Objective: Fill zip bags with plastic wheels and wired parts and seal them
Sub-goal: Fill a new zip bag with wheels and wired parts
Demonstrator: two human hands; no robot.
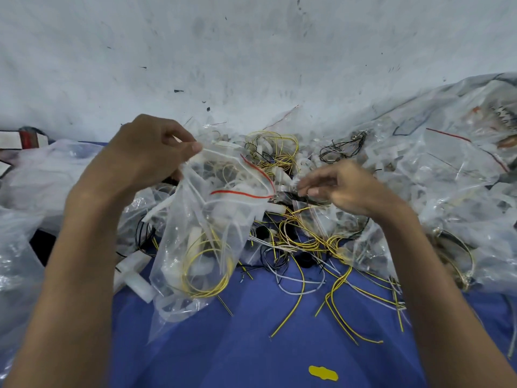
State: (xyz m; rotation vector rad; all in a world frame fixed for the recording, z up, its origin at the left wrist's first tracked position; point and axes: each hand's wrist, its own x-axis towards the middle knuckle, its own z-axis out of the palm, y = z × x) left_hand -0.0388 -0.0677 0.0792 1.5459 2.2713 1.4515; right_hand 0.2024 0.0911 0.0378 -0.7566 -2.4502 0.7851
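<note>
Soft, cool, fairly bright light falls evenly from above. Shadows are faint: only a weak dark patch lies under the clear plastic zip bag with the red seal line [201, 233] that hangs below the left grip [151, 152]. Small white glints sit on its creases and on the heaped clear plastic bags [447, 169] outward of the right grip [344, 189]. The right grip is smeared by motion blur (its fingertips most of all), so what it holds cannot be made out; the left grip is sharper. Wide-angle distortion bows the grey-white smudged wall [251, 51] beyond both grips, and the edges go soft. The blue tabletop [251, 345] nearer than the grips is evenly lit.
</note>
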